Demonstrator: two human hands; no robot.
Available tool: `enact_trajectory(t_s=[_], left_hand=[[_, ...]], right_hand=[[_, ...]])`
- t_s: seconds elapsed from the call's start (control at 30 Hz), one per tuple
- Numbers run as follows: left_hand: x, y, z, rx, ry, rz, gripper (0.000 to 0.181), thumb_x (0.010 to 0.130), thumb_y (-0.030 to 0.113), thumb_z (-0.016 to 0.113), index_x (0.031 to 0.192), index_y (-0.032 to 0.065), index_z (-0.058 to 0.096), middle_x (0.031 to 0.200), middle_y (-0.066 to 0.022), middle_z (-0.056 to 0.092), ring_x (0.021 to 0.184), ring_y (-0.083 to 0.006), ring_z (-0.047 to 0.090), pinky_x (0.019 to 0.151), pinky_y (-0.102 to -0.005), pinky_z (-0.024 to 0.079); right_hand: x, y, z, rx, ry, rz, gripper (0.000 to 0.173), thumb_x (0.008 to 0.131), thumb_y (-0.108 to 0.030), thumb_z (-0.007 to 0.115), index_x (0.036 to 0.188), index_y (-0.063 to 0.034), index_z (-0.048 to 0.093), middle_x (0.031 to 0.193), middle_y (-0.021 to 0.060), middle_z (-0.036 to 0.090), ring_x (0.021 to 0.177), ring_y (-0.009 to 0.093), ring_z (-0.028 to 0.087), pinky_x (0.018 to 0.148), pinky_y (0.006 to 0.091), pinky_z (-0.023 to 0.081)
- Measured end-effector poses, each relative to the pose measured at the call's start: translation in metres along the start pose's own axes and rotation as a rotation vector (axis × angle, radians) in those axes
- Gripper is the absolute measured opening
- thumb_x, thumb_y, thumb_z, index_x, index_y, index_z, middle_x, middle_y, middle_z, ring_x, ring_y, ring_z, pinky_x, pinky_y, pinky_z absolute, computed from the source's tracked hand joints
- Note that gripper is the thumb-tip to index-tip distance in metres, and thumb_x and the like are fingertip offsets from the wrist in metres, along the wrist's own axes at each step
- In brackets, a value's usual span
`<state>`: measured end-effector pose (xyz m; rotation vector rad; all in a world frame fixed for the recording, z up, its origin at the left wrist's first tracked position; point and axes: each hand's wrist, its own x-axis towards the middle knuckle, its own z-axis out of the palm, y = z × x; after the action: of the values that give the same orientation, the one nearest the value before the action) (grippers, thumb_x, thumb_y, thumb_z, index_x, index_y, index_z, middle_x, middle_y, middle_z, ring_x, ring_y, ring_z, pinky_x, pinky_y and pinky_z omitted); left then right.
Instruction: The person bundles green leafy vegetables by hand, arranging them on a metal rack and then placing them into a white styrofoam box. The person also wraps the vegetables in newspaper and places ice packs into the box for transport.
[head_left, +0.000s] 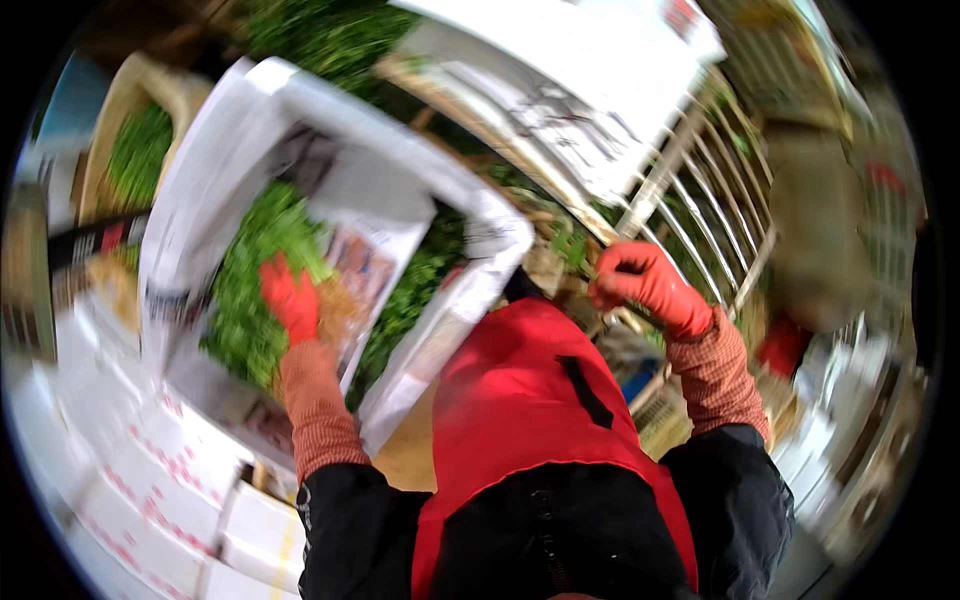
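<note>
My left hand, in a red rubber glove, lies on a bunch of leafy green herbs with its fingers apart. Pale stems and brownish roots of the bunch show beside the fingers. The herbs lie in a large white box lined with printed paper. A printed sheet separates them from darker leafy greens along the box's near right side. My right hand, gloved the same way, is raised outside the box near a slatted crate. Its fingers are curled; blur hides whether anything is between them.
White cartons with red print are stacked at the lower left. A beige container of greens stands beyond the box. White sheets lie over the slatted crate. A grey-brown rounded object is at the right, blurred.
</note>
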<state>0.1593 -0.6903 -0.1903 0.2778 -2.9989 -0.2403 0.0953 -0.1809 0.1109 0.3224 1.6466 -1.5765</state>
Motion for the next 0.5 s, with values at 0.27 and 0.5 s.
enact_trajectory(t_s=[0.27,0.5], left_hand=[[0.030,0.014,-0.029,0.132,-0.192,0.108,0.056,0.090,0.034,0.048,0.137,0.0035,0.039,0.134,-0.0243,0.043,0.124,-0.0393,0.039,0.106,-0.0478,0.029],[0.131,0.095,-0.030,-0.175,0.114,-0.005,0.040,0.091,0.020,0.049,0.124,-0.0024,0.053,0.123,-0.0210,0.056,0.112,-0.0337,0.054,0.097,-0.0388,0.041]], right_hand=[[-0.221,0.039,-0.102,0.248,1.025,-0.357,0.012,0.088,-0.014,0.059,0.084,-0.0021,0.060,0.080,0.0078,0.065,0.061,0.011,0.059,0.053,0.0237,0.048],[-0.407,0.208,-0.239,-0.500,1.825,0.161,0.030,0.090,-0.022,0.057,0.117,-0.0094,0.062,0.089,0.0039,0.068,0.071,0.010,0.060,0.067,0.0240,0.047]])
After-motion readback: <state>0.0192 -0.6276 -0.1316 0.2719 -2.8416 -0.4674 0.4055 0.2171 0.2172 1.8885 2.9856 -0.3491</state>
